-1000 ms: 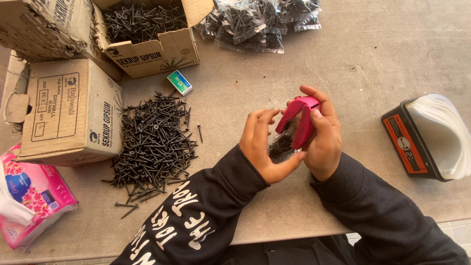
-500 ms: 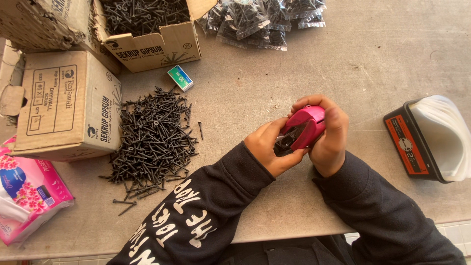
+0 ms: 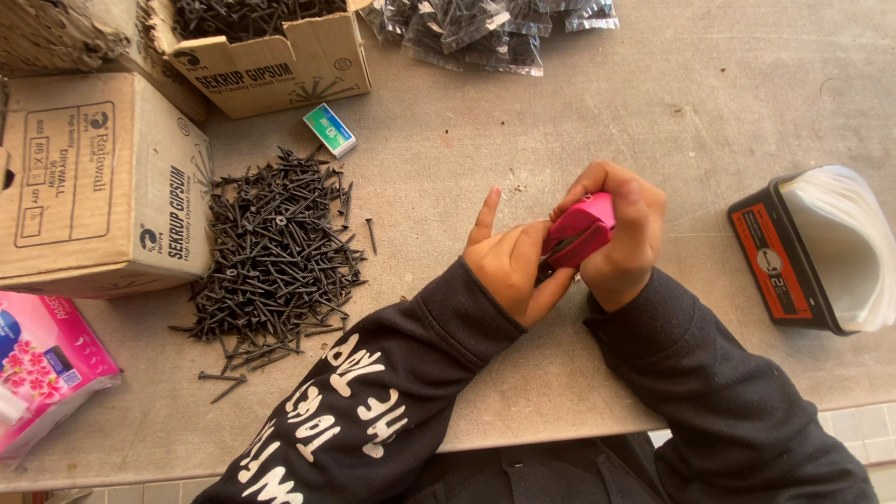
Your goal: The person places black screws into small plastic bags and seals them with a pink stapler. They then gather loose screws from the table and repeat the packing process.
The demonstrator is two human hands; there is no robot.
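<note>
Head view, single entry. Pink stapler (image 3: 579,230): held above the grey table (image 3: 653,84), near its front edge, right hand (image 3: 621,238) wrapped over its top and squeezing it, body appearing pressed shut. Left hand (image 3: 509,266): fingers curled against the stapler's lower end, pinching a small clear bag there, mostly hidden; index finger raised. Long axis: diagonal, upper end toward the far right, lower end toward the left hand. Progress, as judged: one bag mid-stapling; sealed bags of screws (image 3: 485,28) stacked at the far edge count as done; a large loose pile of black screws (image 3: 275,252) and an open carton (image 3: 266,51) of more remain unpacked.
</note>
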